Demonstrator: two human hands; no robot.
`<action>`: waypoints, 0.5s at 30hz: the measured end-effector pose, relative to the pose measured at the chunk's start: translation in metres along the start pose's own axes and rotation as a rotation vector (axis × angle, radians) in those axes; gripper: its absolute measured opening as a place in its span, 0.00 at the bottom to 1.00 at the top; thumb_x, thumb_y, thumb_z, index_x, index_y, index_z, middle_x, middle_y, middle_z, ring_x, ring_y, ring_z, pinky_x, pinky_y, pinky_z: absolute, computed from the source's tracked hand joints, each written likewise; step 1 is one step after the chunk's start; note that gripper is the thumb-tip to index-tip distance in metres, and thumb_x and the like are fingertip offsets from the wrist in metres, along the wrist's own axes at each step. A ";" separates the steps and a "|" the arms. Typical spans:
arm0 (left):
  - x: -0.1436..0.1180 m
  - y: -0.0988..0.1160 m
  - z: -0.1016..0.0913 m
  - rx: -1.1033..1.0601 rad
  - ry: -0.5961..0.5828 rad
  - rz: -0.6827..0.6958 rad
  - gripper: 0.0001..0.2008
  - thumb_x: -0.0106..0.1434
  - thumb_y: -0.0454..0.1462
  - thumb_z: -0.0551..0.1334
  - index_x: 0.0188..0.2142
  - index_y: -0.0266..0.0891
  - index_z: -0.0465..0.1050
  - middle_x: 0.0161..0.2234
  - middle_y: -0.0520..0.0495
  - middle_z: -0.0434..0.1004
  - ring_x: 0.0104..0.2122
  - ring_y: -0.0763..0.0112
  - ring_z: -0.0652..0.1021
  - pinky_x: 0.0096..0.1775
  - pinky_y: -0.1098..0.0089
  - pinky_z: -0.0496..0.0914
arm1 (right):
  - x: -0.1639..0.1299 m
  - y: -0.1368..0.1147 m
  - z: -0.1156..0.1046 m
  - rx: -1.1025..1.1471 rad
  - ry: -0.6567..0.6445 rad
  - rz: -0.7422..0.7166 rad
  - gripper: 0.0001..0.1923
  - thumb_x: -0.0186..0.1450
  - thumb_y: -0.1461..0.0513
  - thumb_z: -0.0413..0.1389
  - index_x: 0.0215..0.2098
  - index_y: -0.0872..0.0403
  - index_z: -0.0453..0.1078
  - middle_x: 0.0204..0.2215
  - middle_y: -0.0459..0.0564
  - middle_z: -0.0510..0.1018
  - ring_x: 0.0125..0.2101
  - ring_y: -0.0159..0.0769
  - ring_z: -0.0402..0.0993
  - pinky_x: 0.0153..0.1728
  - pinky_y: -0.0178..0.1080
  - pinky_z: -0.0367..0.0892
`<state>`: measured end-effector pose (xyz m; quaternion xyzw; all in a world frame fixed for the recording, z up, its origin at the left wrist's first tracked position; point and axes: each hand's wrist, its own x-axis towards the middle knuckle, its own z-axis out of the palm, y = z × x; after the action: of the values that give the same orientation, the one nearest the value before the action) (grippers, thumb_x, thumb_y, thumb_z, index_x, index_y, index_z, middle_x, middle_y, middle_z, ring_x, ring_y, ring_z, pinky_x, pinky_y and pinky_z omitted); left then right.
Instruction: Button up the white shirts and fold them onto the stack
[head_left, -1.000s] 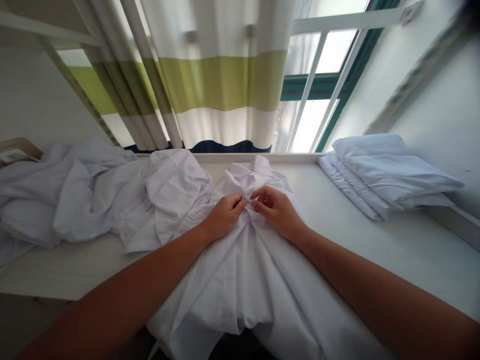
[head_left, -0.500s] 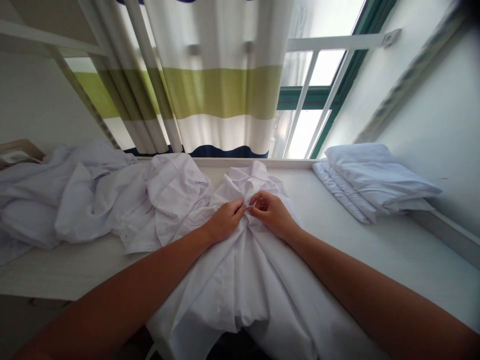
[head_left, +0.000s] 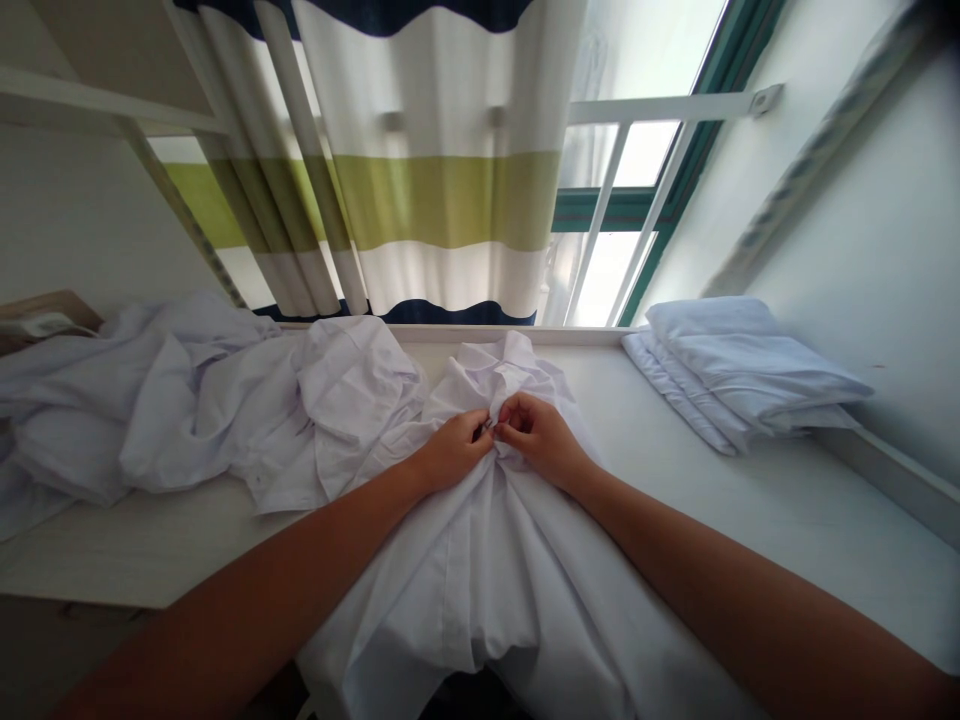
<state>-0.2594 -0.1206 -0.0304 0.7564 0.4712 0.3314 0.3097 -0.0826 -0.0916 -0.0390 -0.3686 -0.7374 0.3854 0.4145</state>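
Head view, left grip, right grip on shirt, pinched spot unclear

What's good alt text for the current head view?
A person's left hand and right hand pinch the gathered front of a white collared shirt on a white tabletop. Crumpled white garments lie left, folded white clothes right. Behind hangs a striped curtain beside a green-framed window.
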 end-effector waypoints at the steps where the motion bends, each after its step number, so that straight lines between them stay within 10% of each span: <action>1: 0.000 -0.001 0.000 -0.005 0.001 -0.009 0.09 0.65 0.38 0.55 0.33 0.37 0.70 0.26 0.54 0.68 0.26 0.71 0.66 0.30 0.70 0.58 | 0.000 -0.001 0.000 0.000 0.003 0.001 0.04 0.59 0.62 0.59 0.32 0.53 0.69 0.23 0.42 0.71 0.24 0.31 0.64 0.26 0.34 0.60; 15: 0.001 0.000 -0.004 -0.024 -0.051 -0.006 0.11 0.68 0.40 0.53 0.34 0.39 0.70 0.33 0.48 0.75 0.35 0.64 0.74 0.38 0.68 0.65 | -0.001 0.000 0.001 0.034 0.019 -0.029 0.08 0.62 0.60 0.59 0.38 0.52 0.67 0.21 0.39 0.65 0.23 0.30 0.62 0.26 0.33 0.60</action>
<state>-0.2626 -0.1188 -0.0277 0.7593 0.4614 0.3168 0.3318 -0.0832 -0.0927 -0.0391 -0.3544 -0.7320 0.3885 0.4333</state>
